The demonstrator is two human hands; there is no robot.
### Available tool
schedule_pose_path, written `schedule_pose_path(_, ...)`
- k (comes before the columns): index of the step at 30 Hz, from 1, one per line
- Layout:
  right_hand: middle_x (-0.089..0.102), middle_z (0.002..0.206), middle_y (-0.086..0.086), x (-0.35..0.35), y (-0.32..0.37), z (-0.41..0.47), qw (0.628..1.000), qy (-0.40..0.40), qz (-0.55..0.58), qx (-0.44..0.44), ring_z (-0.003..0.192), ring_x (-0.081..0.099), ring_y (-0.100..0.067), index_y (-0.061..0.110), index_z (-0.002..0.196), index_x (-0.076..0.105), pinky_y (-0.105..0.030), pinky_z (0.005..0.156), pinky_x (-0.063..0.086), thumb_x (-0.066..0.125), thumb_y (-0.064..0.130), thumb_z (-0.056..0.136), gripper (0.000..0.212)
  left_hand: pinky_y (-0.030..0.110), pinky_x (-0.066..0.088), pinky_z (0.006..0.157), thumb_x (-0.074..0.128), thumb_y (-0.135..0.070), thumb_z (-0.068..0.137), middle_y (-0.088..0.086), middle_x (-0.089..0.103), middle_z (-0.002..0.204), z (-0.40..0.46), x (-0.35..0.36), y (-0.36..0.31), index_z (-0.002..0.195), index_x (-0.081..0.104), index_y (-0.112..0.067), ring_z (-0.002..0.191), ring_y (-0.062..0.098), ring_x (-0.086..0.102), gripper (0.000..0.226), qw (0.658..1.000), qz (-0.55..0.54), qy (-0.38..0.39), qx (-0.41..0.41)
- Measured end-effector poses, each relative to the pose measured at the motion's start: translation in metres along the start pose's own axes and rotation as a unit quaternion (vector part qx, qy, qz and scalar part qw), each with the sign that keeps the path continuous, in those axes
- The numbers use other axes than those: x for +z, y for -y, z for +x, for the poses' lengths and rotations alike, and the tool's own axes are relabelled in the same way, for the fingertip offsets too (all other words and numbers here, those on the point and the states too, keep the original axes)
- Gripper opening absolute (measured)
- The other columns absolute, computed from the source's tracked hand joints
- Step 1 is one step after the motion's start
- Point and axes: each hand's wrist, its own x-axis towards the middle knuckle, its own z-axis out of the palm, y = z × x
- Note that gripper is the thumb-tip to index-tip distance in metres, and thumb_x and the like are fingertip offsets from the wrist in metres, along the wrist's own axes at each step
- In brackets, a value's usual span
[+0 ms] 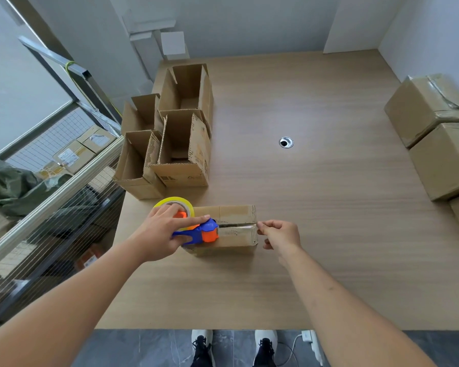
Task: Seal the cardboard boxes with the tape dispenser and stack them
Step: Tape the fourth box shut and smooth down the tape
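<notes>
Shoes (202, 348) stand on the grey floor at the table's (329, 234) near edge. On the table, the left hand (167, 231) grips a blue-and-orange tape dispenser (199, 231), index finger extended along its top, resting on the left end of a closed cardboard box (233, 229). The right hand (278, 234) pinches the tape end at the box's right edge. Open boxes (170, 144) stand behind; sealed boxes (435, 133) sit stacked at right.
</notes>
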Motion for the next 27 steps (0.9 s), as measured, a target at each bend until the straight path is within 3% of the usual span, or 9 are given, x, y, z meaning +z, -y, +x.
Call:
schedule_pose_path(3, 0.079, 0.081, 0.003, 0.005, -0.008, 0.003, 1.000, 0.004, 0.019, 0.020, 0.066, 0.068, -0.011, 0.017, 0.097, 0.079, -0.031, 0.059, 0.057, 0.086, 0.026, 0.082, 0.020, 0.041, 0.026, 0.112, 0.064, -0.037, 0.098, -0.012, 0.039, 0.121, -0.003, 0.004, -0.001, 0.144, 0.018, -0.073, 0.124, 0.015, 0.035, 0.075, 1.000, -0.006, -0.008, -0.003)
schedule_pose_path(7, 0.075, 0.110, 0.006, 0.007, -0.013, -0.002, 0.998, -0.004, 0.037, 0.049, 0.098, 0.066, -0.006, 0.030, 0.116, 0.075, -0.031, 0.088, 0.054, 0.092, 0.048, 0.068, 0.054, 0.044, 0.025, 0.114, 0.064, -0.036, 0.097, -0.011, 0.038, 0.123, -0.005, 0.008, -0.002, 0.144, 0.017, -0.074, 0.130, 0.019, 0.035, 0.076, 1.000, -0.009, -0.010, -0.010)
schedule_pose_path(11, 0.072, 0.091, 0.005, 0.018, -0.003, -0.008, 0.991, 0.041, 0.105, 0.078, 0.059, 0.053, -0.005, 0.026, 0.116, 0.073, -0.020, 0.053, 0.042, 0.068, 0.022, 0.095, 0.022, 0.044, 0.024, 0.114, 0.063, -0.037, 0.098, -0.010, 0.039, 0.125, -0.004, 0.006, -0.004, 0.141, 0.013, -0.078, 0.131, 0.020, 0.033, 0.077, 1.000, -0.011, -0.004, -0.016)
schedule_pose_path(13, 0.072, 0.095, 0.001, 0.035, 0.005, -0.010, 0.984, 0.055, 0.143, 0.089, 0.064, 0.061, -0.009, 0.031, 0.112, 0.068, -0.015, 0.046, 0.045, 0.053, 0.017, 0.096, 0.026, 0.044, 0.024, 0.114, 0.062, -0.038, 0.099, -0.010, 0.039, 0.124, -0.004, 0.006, -0.004, 0.141, 0.013, -0.078, 0.131, 0.021, 0.034, 0.076, 1.000, -0.012, -0.003, -0.016)
schedule_pose_path(15, 0.068, 0.116, -0.003, 0.050, 0.007, -0.007, 0.986, 0.043, 0.133, 0.095, 0.094, 0.066, -0.019, 0.047, 0.106, 0.065, -0.028, 0.078, 0.058, 0.044, 0.030, 0.089, 0.031, 0.044, 0.025, 0.114, 0.061, -0.040, 0.099, -0.010, 0.039, 0.124, -0.004, 0.007, -0.003, 0.141, 0.013, -0.078, 0.131, 0.021, 0.034, 0.075, 1.000, -0.011, -0.001, -0.015)
schedule_pose_path(18, 0.055, 0.130, -0.006, 0.060, -0.006, 0.001, 0.997, -0.010, 0.018, 0.078, 0.117, 0.051, -0.031, 0.053, 0.107, 0.057, -0.049, 0.110, 0.040, 0.031, 0.042, 0.088, 0.034, 0.045, 0.026, 0.114, 0.061, -0.040, 0.098, -0.010, 0.040, 0.125, -0.004, 0.007, -0.002, 0.141, 0.012, -0.078, 0.133, 0.022, 0.034, 0.076, 1.000, -0.010, -0.004, -0.013)
schedule_pose_path(22, 0.054, 0.138, -0.007, 0.059, -0.001, -0.025, 0.967, -0.160, -0.144, -0.140, 0.127, 0.051, -0.034, 0.026, 0.134, 0.055, -0.044, 0.105, 0.037, 0.023, 0.044, 0.107, 0.045, 0.046, 0.027, 0.115, 0.059, -0.041, 0.100, -0.009, 0.039, 0.129, -0.004, 0.006, -0.003, 0.141, 0.007, -0.078, 0.135, 0.022, 0.032, 0.077, 1.000, -0.002, 0.004, -0.014)
schedule_pose_path(24, 0.048, 0.152, 0.000, 0.064, -0.004, -0.033, 0.926, -0.130, -0.197, -0.295, 0.142, 0.042, -0.023, 0.021, 0.146, 0.049, -0.040, 0.113, 0.036, 0.019, 0.049, 0.106, 0.058, 0.045, 0.025, 0.116, 0.057, -0.042, 0.100, -0.009, 0.038, 0.130, -0.005, 0.004, -0.003, 0.142, 0.006, -0.078, 0.136, 0.022, 0.030, 0.075, 1.000, -0.004, 0.011, -0.015)
schedule_pose_path(27, 0.023, 0.167, 0.014, 0.071, -0.021, -0.025, 0.901, -0.056, -0.271, -0.334, 0.156, 0.009, -0.010, 0.028, 0.156, 0.037, -0.036, 0.124, 0.023, 0.013, 0.054, 0.106, 0.062, 0.042, 0.026, 0.115, 0.054, -0.045, 0.101, -0.011, 0.037, 0.125, -0.002, -0.004, -0.005, 0.144, 0.006, -0.076, 0.129, 0.018, 0.032, 0.071, 0.999, 0.001, 0.035, -0.004)
